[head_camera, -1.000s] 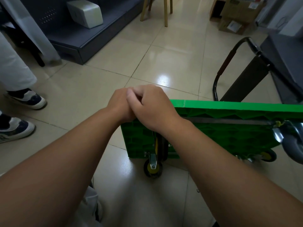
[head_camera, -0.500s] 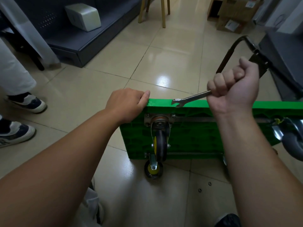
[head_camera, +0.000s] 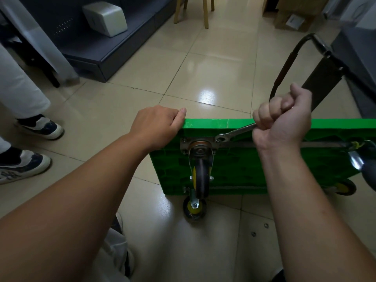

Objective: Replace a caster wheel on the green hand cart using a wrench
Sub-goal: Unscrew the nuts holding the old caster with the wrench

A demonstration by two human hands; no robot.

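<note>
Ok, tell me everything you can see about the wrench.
The wrench is a slim, silvery metal bar with a slight shine. Its head sits on a bolt at the upper right corner of the caster's mounting plate, on the underside of the green cart. The shaft slants up and rightward from there. The right hand grips its far end in a fist, hiding that end. The head's type is hard to tell.
</note>
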